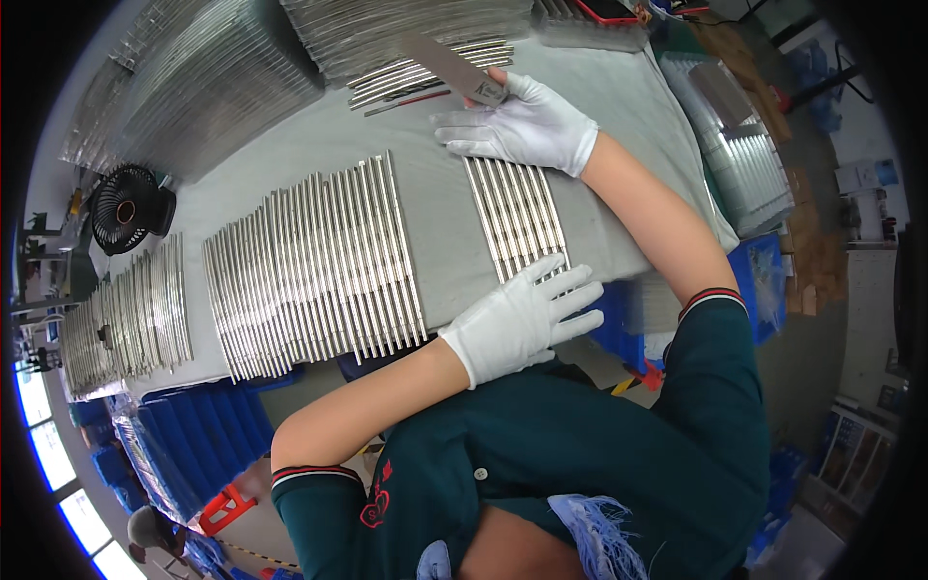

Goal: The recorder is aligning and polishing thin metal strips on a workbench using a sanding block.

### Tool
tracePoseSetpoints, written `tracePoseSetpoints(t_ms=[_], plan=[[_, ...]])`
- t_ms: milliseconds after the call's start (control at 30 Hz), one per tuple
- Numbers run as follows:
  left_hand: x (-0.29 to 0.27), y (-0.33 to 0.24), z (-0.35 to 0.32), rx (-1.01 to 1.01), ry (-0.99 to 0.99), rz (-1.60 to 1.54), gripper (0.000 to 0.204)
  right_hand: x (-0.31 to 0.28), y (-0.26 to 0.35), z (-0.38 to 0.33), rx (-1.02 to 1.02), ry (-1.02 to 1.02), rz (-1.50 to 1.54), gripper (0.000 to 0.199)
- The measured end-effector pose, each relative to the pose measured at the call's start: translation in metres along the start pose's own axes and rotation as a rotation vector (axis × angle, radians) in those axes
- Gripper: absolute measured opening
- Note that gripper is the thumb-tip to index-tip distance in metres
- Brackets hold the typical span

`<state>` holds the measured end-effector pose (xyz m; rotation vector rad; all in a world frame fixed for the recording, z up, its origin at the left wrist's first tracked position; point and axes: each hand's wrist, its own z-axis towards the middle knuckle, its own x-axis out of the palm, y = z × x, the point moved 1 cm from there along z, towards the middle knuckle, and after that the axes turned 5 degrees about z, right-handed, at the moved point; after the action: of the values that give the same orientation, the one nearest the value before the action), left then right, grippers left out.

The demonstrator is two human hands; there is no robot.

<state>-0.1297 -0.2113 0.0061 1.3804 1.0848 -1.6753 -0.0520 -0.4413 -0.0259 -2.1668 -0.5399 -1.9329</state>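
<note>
Several shiny metal rods (512, 208) lie side by side in a small group on the grey cloth in front of me. Over their near ends, my left hand (527, 319) in a white glove is spread open; whether it presses on them I cannot tell. At their far ends, my right hand (527, 126), also gloved, grips a flat grey metal strip (452, 70) with a dark mark on it, the thumb holding it while the other fingers stretch out to the left. The strip slants up and to the left, above more rods (425, 70).
A wide row of metal rods (314, 266) lies left of centre, another row (130, 314) farther left beside a black fan (130, 208). Stacked clear plastic trays (222, 82) stand at the back. More trays (739, 164) are at the right. Blue bins (198, 435) sit below the table edge.
</note>
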Motion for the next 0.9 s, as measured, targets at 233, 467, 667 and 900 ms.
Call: tracePoseSetpoints(t_ms=[233, 467, 667, 900], plan=[[-0.007, 0.0, -0.026, -0.054, 0.039, -0.043, 0.067, 0.005, -0.017, 0.027, 0.032, 0.066, -0.121, 0.065], [0.002, -0.001, 0.009, 0.001, -0.027, 0.011, 0.067, 0.006, 0.001, -0.008, -0.028, 0.016, -0.154, 0.065], [0.005, 0.0, 0.026, 0.032, -0.022, 0.049, 0.067, 0.004, 0.013, -0.026, -0.061, -0.063, -0.108, 0.053], [-0.002, -0.003, -0.014, -0.105, -0.066, 0.03, 0.066, 0.015, -0.018, 0.011, -0.097, -0.014, -0.277, 0.061]])
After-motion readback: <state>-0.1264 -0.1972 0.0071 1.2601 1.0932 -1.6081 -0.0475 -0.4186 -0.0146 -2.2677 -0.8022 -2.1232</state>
